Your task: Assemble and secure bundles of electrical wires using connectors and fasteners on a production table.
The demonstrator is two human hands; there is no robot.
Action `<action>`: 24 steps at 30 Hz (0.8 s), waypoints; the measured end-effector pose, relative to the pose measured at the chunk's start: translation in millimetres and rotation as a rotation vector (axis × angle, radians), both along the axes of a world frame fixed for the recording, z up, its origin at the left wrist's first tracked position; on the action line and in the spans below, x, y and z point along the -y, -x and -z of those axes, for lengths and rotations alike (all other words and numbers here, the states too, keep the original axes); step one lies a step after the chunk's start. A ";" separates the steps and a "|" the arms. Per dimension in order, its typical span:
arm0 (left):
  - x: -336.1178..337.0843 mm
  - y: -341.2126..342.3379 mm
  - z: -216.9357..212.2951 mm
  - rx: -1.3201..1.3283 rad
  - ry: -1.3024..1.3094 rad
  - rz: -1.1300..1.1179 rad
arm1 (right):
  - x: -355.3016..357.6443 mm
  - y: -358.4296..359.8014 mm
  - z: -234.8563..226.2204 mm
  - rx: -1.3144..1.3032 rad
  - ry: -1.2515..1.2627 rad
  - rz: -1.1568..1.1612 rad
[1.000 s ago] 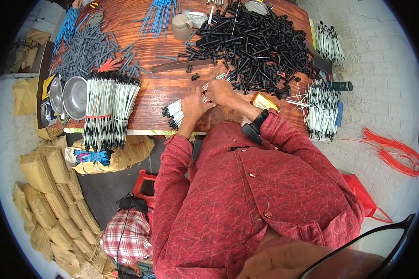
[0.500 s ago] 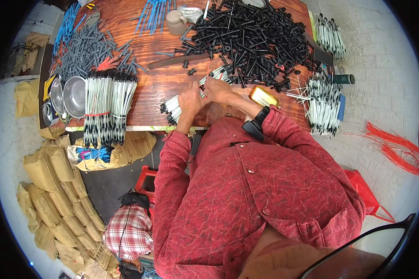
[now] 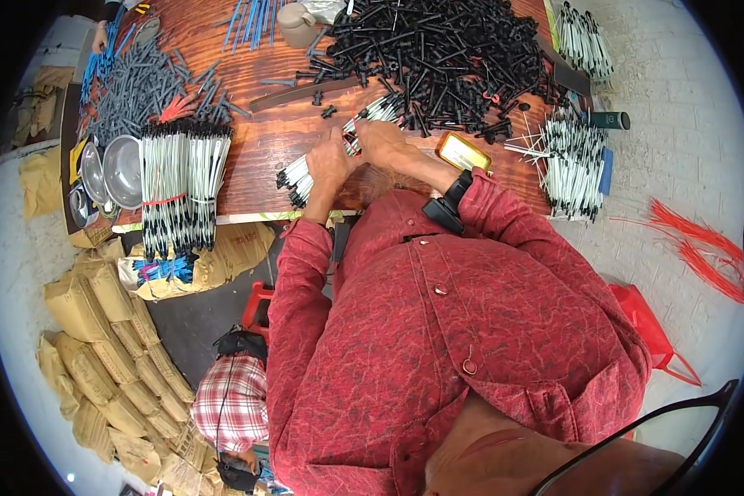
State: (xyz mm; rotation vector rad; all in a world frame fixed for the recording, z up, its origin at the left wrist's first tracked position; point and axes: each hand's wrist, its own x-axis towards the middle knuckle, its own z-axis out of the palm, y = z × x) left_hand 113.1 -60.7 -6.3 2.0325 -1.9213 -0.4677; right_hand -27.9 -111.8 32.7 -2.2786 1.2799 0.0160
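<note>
A bundle of thin white rods with black ends (image 3: 296,179) lies slantwise across the table's near edge. My left hand (image 3: 329,165) is closed around its middle. Right beside it, my right hand (image 3: 382,144) is closed at a narrow red tie (image 3: 351,142) that runs round the bundle. The fingertips of both hands are partly hidden, and the bundle's far end (image 3: 386,107) shows beyond them. To the right of my right wrist sits a yellow-rimmed tin (image 3: 463,153).
Black plastic parts (image 3: 438,62) are heaped beyond my hands, grey plugs (image 3: 145,95) at the far left. Tied white-rod bundles (image 3: 165,186) stand left of me; loose white rods (image 3: 572,169) lie right. A flat dark bar (image 3: 302,94) and metal bowls (image 3: 124,171) are on the table. Another person (image 3: 231,397) is lower left.
The view has shifted slightly. My hands stay together on the bundle, the right one turned a little, and more of the red tie shows. Another person's hand has appeared at the far left by blue rods.
</note>
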 end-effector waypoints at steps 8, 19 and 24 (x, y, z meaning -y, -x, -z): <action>0.1 1.2 -4.2 0.011 -0.084 -0.012 | 4.0 -2.0 -8.9 -0.080 -0.080 0.114; -2.4 -1.0 2.6 -0.006 -0.041 -0.004 | 14.8 4.1 -11.6 0.215 -0.783 0.241; -5.0 1.4 2.0 0.007 -0.020 -0.012 | 24.4 14.5 18.2 0.428 -1.054 0.296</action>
